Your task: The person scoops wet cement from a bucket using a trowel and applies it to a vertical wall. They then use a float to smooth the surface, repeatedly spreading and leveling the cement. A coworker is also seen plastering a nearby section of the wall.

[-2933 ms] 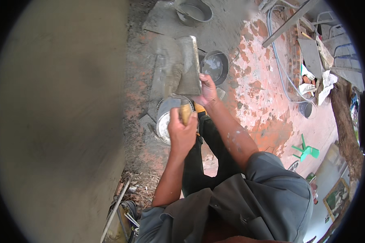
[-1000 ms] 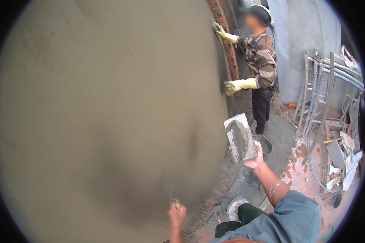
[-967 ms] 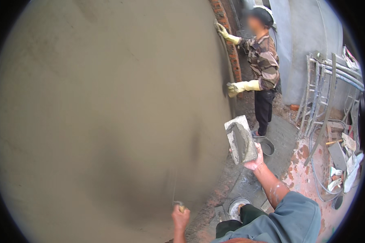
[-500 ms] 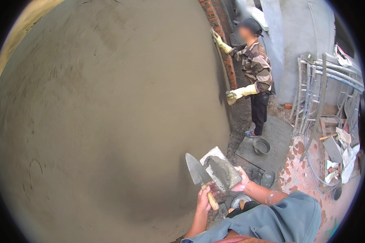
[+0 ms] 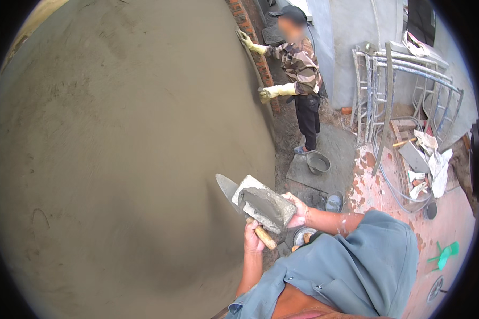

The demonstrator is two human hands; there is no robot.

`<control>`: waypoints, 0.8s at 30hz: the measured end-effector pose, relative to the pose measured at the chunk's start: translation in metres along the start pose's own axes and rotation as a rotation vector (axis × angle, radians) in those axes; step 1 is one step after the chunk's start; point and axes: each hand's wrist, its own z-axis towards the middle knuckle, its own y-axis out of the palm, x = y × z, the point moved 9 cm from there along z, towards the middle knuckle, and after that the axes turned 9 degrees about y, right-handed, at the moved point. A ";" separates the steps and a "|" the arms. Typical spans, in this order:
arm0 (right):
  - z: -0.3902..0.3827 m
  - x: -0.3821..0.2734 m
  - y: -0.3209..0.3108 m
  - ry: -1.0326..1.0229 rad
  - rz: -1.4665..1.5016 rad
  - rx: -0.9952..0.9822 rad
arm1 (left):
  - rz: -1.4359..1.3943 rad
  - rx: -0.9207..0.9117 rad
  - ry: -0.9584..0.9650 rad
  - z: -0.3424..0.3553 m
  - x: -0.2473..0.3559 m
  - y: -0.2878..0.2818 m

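Note:
My left hand is closed around the wooden handle of a trowel; its pointed steel blade sticks up-left, partly behind a pale rectangular board with wet grey mortar on its face. My right hand grips that board at its right side. Both hands are close together in front of a broad plastered wall, smooth and grey-brown with some marks at its left.
A co-worker in camouflage and yellow gloves stands by the wall's brick edge, hands at it. Buckets stand on the floor. Scaffold frames, hoses and scraps lie at the right, with a green plastic chair lower right.
My left hand has risen from low by the wall with the trowel to join the board, which came down. The trowel blade has slid behind the board. The view has shifted, putting the co-worker further left.

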 end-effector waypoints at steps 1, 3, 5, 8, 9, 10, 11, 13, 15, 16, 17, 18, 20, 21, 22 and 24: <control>-0.001 0.002 0.003 0.023 0.011 -0.012 | -0.007 -0.010 0.003 -0.001 0.002 0.004; -0.003 -0.002 0.005 -0.021 -0.002 -0.011 | -0.008 -0.037 0.015 -0.002 0.007 0.011; -0.003 -0.002 0.004 -0.034 0.002 -0.016 | -0.016 -0.023 0.041 -0.001 0.009 0.010; -0.002 0.003 -0.001 -0.010 0.035 -0.012 | -0.070 -0.073 0.040 0.001 0.006 0.010; -0.002 0.002 -0.003 0.003 0.038 -0.009 | -0.165 -0.187 0.034 0.004 0.005 0.019; -0.002 0.003 -0.002 0.017 0.053 -0.035 | -0.123 -0.077 0.001 0.006 -0.001 0.006; -0.002 0.001 -0.007 0.025 0.058 0.014 | -0.107 -0.029 -0.010 0.011 -0.004 -0.001; -0.001 -0.002 -0.010 0.040 0.018 0.029 | -0.113 -0.014 -0.031 0.016 -0.010 -0.007; -0.001 -0.003 -0.013 0.070 -0.005 0.034 | -0.133 -0.014 -0.053 0.022 -0.016 -0.012; -0.002 -0.004 -0.015 0.084 -0.015 0.032 | -0.160 -0.043 -0.072 0.024 -0.019 -0.011; -0.003 -0.003 -0.015 0.107 -0.011 0.025 | -0.167 -0.054 -0.074 0.025 -0.020 -0.011; -0.003 -0.006 -0.018 0.091 -0.032 0.045 | -0.183 -0.082 -0.059 0.027 -0.020 -0.010; -0.006 -0.009 -0.017 0.086 -0.002 0.027 | -0.184 -0.103 -0.073 0.027 -0.023 -0.009; -0.008 -0.013 -0.020 0.081 -0.033 0.076 | -0.190 -0.122 -0.075 0.028 -0.024 -0.006; -0.008 -0.014 -0.017 0.087 -0.042 0.072 | -0.200 -0.115 -0.076 0.028 -0.025 -0.006; -0.011 -0.023 -0.011 0.054 -0.113 0.109 | -0.221 -0.127 -0.052 0.028 -0.023 -0.003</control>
